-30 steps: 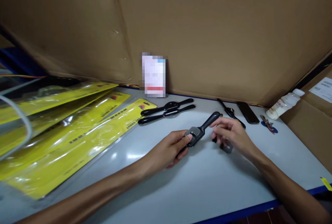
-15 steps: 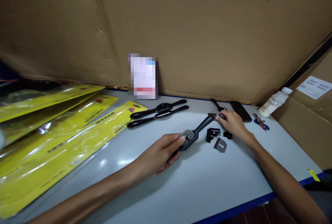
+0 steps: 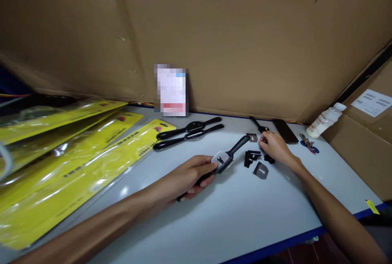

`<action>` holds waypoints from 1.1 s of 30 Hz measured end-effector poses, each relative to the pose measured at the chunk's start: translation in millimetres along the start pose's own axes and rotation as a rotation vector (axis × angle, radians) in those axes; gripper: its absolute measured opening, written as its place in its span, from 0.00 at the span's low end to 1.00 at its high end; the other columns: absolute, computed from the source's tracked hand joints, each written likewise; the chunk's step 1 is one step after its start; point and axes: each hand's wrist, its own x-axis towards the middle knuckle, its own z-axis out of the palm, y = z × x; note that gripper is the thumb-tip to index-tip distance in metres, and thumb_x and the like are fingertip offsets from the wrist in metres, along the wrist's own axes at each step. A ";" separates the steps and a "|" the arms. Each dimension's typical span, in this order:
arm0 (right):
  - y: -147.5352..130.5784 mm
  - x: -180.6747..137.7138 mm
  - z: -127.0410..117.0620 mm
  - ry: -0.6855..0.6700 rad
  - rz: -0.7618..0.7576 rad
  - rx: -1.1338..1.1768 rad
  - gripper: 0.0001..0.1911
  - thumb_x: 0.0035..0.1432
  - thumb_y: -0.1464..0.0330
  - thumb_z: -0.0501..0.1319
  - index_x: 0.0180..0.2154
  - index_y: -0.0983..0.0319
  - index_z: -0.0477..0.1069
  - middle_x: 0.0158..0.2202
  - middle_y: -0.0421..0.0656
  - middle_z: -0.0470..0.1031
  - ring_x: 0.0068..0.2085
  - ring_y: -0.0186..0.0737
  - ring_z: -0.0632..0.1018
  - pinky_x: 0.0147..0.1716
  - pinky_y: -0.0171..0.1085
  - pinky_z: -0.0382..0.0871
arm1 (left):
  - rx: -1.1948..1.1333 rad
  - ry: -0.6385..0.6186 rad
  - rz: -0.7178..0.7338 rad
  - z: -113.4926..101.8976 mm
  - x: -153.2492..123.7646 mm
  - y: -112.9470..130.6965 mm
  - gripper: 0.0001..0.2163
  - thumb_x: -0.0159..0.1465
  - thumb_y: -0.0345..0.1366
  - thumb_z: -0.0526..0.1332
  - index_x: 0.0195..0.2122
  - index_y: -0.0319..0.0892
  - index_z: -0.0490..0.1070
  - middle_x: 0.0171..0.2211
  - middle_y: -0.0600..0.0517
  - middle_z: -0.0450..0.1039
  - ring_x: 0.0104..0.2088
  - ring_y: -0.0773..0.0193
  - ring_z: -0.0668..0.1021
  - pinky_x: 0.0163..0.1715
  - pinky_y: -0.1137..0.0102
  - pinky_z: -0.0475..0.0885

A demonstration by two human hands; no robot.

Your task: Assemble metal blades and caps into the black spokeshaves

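My left hand [image 3: 196, 174] is closed around a handle of a black spokeshave [image 3: 236, 145], its thumb beside the grey blade plate [image 3: 221, 158] on the tool's body. Above the table's right part, my right hand [image 3: 273, 145] has its fingers pinched together; whatever is between them is hidden. Close to its fingertips lies a loose blade [image 3: 252, 137]. Nearer to me are black metal cap pieces [image 3: 252, 157] and another slotted blade [image 3: 261, 171]. A small black part [image 3: 269, 159] shows partly under the right hand. Behind that hand rests another black-handled tool [image 3: 256, 123].
Two more spokeshaves [image 3: 191, 131] lie side by side at the back. Yellow blister packs [image 3: 122, 166] cover the left. A phone [image 3: 284, 130], keys [image 3: 308, 143] and a bottle [image 3: 326, 121] stand or lie at right. Cardboard [image 3: 245, 43] walls the back; a blurred-out screen [image 3: 173, 92] leans there.
My right hand has drawn slightly right, off the loose blade, which now shows more fully. The spokeshave has tilted in my left hand, and more of its lower handle shows.
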 end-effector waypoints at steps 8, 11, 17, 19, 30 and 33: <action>7.9 -0.7 -30.1 -0.069 -0.010 0.087 0.09 0.65 0.67 0.58 0.36 0.61 0.76 0.35 0.45 0.79 0.36 0.41 0.76 0.34 0.36 0.61 | 0.002 -0.004 -0.001 -0.5 0.4 -2.5 0.27 0.52 0.63 0.65 0.27 0.45 0.57 0.18 0.65 0.58 0.14 0.78 0.52 0.11 0.78 0.46; 13.9 -7.5 -46.6 -0.221 -0.079 0.139 0.03 0.59 0.69 0.64 0.34 0.61 0.77 0.32 0.42 0.79 0.34 0.38 0.76 0.33 0.35 0.63 | -0.014 0.005 -0.001 -1.1 3.1 -4.8 0.27 0.51 0.64 0.65 0.27 0.46 0.57 0.18 0.65 0.58 0.14 0.77 0.52 0.10 0.78 0.45; 15.7 -16.9 -51.7 -0.513 -0.173 0.215 0.10 0.47 0.72 0.72 0.34 0.61 0.77 0.31 0.38 0.78 0.32 0.35 0.74 0.30 0.32 0.62 | -0.007 -0.009 0.015 -2.3 6.1 -10.3 0.25 0.54 0.62 0.64 0.28 0.46 0.58 0.18 0.65 0.58 0.13 0.77 0.51 0.09 0.77 0.43; 15.1 -16.2 -49.8 -0.522 -0.160 0.210 0.03 0.51 0.72 0.69 0.29 0.61 0.75 0.26 0.38 0.75 0.30 0.35 0.72 0.29 0.33 0.60 | 0.024 -0.011 0.013 -1.4 4.7 -8.6 0.25 0.54 0.63 0.63 0.27 0.46 0.57 0.18 0.64 0.58 0.14 0.77 0.52 0.10 0.77 0.44; 14.8 -19.5 -70.2 -0.684 -0.205 0.504 0.15 0.54 0.71 0.64 0.45 0.63 0.77 0.27 0.37 0.74 0.28 0.33 0.72 0.28 0.32 0.63 | 0.061 -0.002 0.013 0.3 2.9 -6.2 0.21 0.62 0.58 0.58 0.29 0.46 0.56 0.19 0.63 0.58 0.14 0.75 0.54 0.11 0.77 0.46; 1.3 -25.1 -75.0 -0.587 -0.177 0.793 0.14 0.55 0.67 0.66 0.44 0.61 0.79 0.27 0.37 0.75 0.25 0.31 0.71 0.26 0.33 0.64 | 0.059 -0.003 0.042 1.4 4.4 -7.7 0.19 0.63 0.56 0.57 0.29 0.47 0.57 0.19 0.63 0.58 0.14 0.75 0.54 0.11 0.77 0.47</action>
